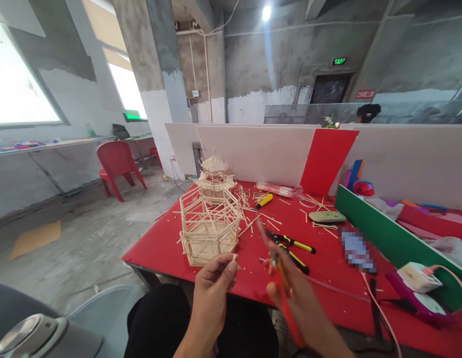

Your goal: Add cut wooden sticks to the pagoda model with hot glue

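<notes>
Between the thumb and fingertips of my left hand (213, 288) is a short piece of pale wooden stick (234, 258). My right hand (309, 301), blurred by motion, is closed around red-handled pliers (289, 313); their jaws are too smeared to show whether they are apart. Just beyond my left hand stands an open, many-sided frame of wooden sticks (210, 238) on the red table (160, 241). Behind it rises a smaller stick tower with a pointed roof (213, 164).
Yellow-and-black pliers (296, 243) and a yellow-handled tool (264, 201) lie among loose sticks and scraps. A bag of sticks (277, 189) is at the back. Rightward are an olive case (327, 217), a charger (419, 277) with a cable and a green board (387, 238).
</notes>
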`<control>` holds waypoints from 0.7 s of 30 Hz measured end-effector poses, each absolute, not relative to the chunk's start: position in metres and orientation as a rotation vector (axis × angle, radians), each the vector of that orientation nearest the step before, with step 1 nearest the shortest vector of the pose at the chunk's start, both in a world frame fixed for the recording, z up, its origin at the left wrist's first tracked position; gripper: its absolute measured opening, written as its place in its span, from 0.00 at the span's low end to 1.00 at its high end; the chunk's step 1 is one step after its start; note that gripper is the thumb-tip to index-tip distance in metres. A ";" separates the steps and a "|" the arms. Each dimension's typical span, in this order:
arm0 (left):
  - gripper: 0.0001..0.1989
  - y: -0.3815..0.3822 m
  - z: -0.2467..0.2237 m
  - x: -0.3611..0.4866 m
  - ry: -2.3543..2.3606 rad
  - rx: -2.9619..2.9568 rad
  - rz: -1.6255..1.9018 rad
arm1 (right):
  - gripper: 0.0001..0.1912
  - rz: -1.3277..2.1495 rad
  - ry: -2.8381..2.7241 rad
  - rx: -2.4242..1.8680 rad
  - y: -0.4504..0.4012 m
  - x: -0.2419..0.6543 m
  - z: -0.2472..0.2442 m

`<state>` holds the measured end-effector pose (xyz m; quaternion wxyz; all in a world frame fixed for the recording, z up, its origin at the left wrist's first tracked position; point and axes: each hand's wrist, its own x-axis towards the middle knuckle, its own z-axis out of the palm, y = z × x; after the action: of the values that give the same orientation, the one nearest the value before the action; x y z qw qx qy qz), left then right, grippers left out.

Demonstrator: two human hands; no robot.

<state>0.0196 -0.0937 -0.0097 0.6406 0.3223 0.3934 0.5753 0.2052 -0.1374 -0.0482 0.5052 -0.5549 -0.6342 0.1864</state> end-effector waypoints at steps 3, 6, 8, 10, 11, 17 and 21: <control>0.19 -0.105 -0.010 0.006 0.896 0.750 1.338 | 0.35 0.365 -1.659 -1.361 -0.160 0.156 -0.059; 0.18 -0.119 -0.009 -0.010 0.878 0.750 1.385 | 0.34 0.322 -1.757 -1.367 -0.168 0.134 -0.065; 0.16 -0.127 -0.009 -0.018 0.855 0.773 1.394 | 0.34 0.283 -1.817 -1.334 -0.171 0.126 -0.070; 0.14 -0.132 -0.009 -0.024 0.824 0.807 1.391 | 0.34 0.217 -1.848 -1.330 -0.175 0.121 -0.073; 0.13 -0.134 -0.009 -0.026 0.813 0.822 1.391 | 0.34 0.180 -1.846 -1.344 -0.177 0.118 -0.074; 0.10 -0.136 -0.018 -0.040 0.829 0.899 1.389 | 0.34 0.232 -1.896 -1.359 -0.186 0.108 -0.066; 0.11 -0.140 -0.026 -0.046 0.866 0.888 1.376 | 0.31 0.408 -1.855 -1.372 -0.190 0.100 -0.064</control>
<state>-0.0463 -0.1398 -0.0257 0.6007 0.3832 0.3739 0.5937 0.1000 -0.1900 -0.0636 0.3887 -0.5394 -0.7295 0.1606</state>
